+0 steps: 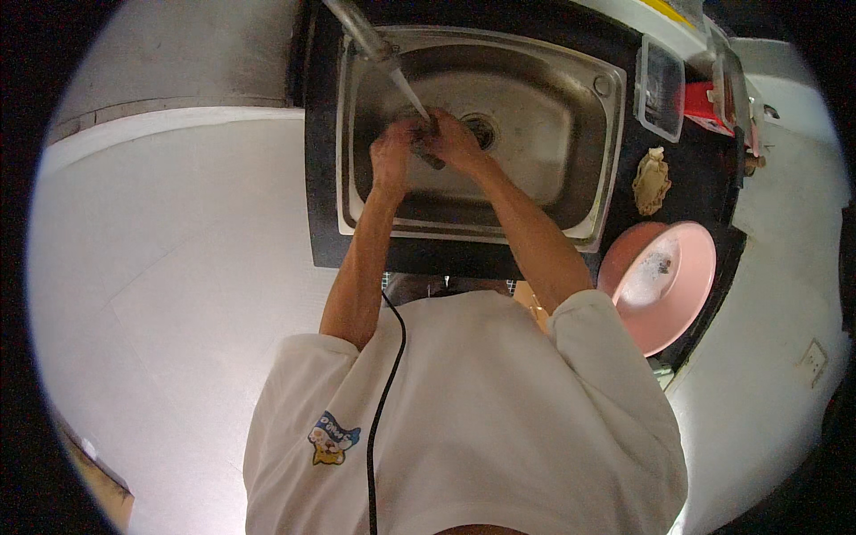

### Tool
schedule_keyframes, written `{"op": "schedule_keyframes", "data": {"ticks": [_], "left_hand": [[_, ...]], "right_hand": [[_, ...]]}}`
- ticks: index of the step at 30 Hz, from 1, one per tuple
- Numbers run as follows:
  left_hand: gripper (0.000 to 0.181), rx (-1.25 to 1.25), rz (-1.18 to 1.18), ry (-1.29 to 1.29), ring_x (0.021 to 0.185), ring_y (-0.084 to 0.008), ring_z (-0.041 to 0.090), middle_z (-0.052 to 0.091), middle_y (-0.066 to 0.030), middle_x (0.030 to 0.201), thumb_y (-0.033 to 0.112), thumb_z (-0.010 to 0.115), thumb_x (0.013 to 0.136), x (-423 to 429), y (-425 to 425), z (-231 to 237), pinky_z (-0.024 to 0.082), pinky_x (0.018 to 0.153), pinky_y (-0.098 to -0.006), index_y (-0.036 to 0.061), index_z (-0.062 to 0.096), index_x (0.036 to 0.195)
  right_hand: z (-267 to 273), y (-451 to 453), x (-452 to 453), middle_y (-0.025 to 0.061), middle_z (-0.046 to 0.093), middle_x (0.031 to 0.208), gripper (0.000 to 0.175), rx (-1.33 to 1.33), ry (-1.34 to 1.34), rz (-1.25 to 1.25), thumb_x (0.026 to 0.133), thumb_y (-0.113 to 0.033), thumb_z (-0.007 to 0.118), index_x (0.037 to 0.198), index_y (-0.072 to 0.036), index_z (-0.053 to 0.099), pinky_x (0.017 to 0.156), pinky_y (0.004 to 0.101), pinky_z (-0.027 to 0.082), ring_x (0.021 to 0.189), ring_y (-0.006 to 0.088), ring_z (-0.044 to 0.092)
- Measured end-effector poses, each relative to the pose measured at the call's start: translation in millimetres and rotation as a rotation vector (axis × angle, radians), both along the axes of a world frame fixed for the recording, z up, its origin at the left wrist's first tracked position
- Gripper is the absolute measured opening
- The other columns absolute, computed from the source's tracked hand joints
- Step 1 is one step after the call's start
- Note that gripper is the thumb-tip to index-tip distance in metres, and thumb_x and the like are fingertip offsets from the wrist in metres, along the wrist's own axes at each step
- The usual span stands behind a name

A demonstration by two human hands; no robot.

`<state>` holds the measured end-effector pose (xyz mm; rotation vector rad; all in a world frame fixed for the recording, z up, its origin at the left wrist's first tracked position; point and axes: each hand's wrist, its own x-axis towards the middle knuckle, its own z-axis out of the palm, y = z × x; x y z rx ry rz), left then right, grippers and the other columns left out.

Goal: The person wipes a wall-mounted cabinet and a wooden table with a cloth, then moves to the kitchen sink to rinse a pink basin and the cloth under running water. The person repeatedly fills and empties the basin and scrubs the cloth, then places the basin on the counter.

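Observation:
Water (pixel 410 92) runs from a metal faucet (pixel 364 37) at the upper left and falls onto my hands inside a stainless steel sink (pixel 535 147). My right hand (pixel 453 139) grips a small dark object (pixel 431 157), partly covered by the fingers and too unclear to name. Motion blurs my left hand (pixel 392 152), which is against the object's left side; its fingers cannot be made out. Just right of my right hand is the round sink drain (pixel 479 131).
A pink plastic basin (pixel 692 281) with suds stands on the black counter (pixel 618 194) at right. Beyond it lie a crumpled beige cloth-like item (pixel 651 182) and a clear plastic container (pixel 659 90). Beside that is a red item (pixel 701 107). A black cable (pixel 388 394) hangs down my shirt.

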<state>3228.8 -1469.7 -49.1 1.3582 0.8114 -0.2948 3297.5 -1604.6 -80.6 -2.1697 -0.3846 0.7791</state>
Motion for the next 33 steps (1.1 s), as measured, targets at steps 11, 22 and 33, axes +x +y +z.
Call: {"op": "schedule_keyframes", "data": {"ticks": [11, 22, 33], "left_hand": [[0.046, -1.013, 0.402, -0.141, 0.111, -0.0247, 0.054, 0.053, -0.0098, 0.128, 0.042, 0.047, 0.099, -37.4, 19.3, -76.0, 0.045, 0.097, -0.0454, 0.0069, 0.052, 0.127], [0.039, -0.42, 0.422, -0.004, 0.113, -0.0259, 0.052, 0.053, -0.0106, 0.127, 0.035, 0.047, 0.098, -19.7, -18.8, -39.7, 0.04, 0.101, -0.0423, 0.0071, 0.054, 0.125], [0.05, 0.599, -0.593, -0.418, 0.109, -0.028, 0.062, 0.063, -0.0173, 0.121, 0.009, 0.066, 0.086, 0.7, -9.2, -69.4, 0.05, 0.09, -0.0402, 0.0037, 0.054, 0.134]], "right_hand": [[53.0, 55.1, -68.1, 0.0227, 0.068, 0.096, 0.054, 0.299, 0.031, -0.012, 0.077, -0.045, 0.069, 0.11, -0.002, 0.062, 0.08, 0.0498, 0.053, 0.087, 0.0387, 0.068], [9.4, 3.5, 16.2, 0.03, 0.065, 0.108, 0.043, -0.2, -0.035, -0.38, 0.092, -0.032, 0.057, 0.111, 0.005, 0.063, 0.088, 0.0504, 0.049, 0.099, 0.0423, 0.064], [-10.0, -60.7, 5.3, 0.0094, 0.062, 0.089, 0.027, 0.184, 0.039, -0.077, 0.092, -0.019, 0.061, 0.106, 0.004, 0.062, 0.073, 0.0352, 0.048, 0.081, 0.0167, 0.058]]}}
